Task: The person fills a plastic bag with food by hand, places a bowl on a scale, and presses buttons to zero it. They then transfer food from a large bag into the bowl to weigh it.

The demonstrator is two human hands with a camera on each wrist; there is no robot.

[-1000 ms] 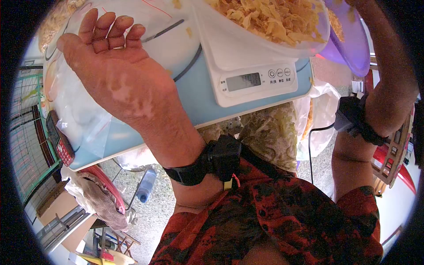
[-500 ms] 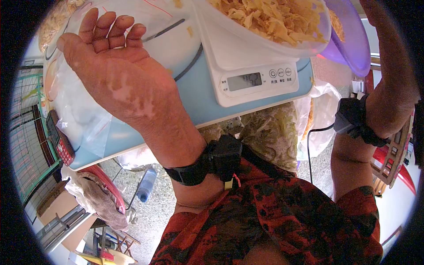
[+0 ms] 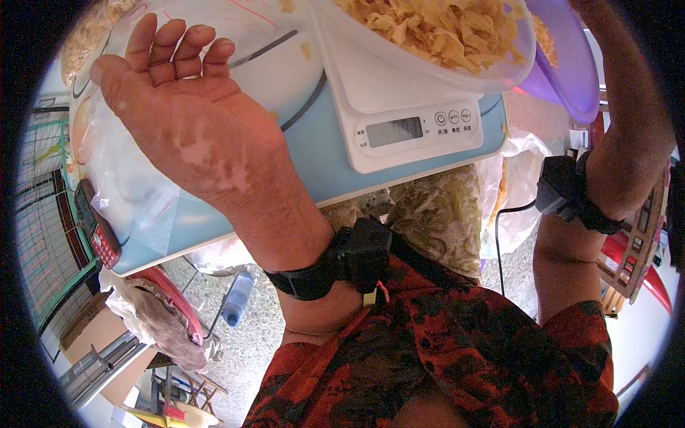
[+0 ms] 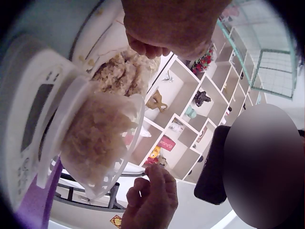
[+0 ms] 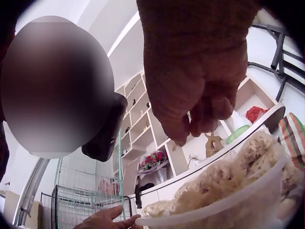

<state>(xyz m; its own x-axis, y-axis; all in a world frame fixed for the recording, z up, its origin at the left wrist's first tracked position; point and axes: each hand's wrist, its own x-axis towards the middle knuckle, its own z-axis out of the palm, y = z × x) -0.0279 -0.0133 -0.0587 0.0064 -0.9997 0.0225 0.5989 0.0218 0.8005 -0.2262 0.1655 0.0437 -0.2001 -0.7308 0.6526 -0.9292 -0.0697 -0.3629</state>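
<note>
My left hand (image 3: 207, 135) lies palm up with relaxed fingers over a clear plastic bag on the table, left of a white kitchen scale (image 3: 421, 146). Nothing sits in its palm. On the scale is a translucent bowl (image 3: 492, 69) of pale dried flakes (image 3: 442, 32). My right arm reaches forward past the bowl, its hand beyond the top of the head view. The left wrist view shows my right hand (image 4: 150, 200) near the bowl's rim, fingers bent and tips close together. In the right wrist view, the right hand (image 5: 195, 95) points down above the flakes; I cannot tell whether it pinches any.
A purple basin (image 3: 571, 71) stands right of the bowl. At the table's left edge lies a red-and-black phone (image 3: 100, 228). Filled bags (image 3: 442, 214) sit below the front edge. A plastic bottle (image 3: 237, 299) is on the floor. White shelves (image 4: 178, 95) stand behind.
My right forearm shifts slightly at the right side. The left hand, bowl and scale stay in place. Digits on the scale's display look different but are too blurred to read.
</note>
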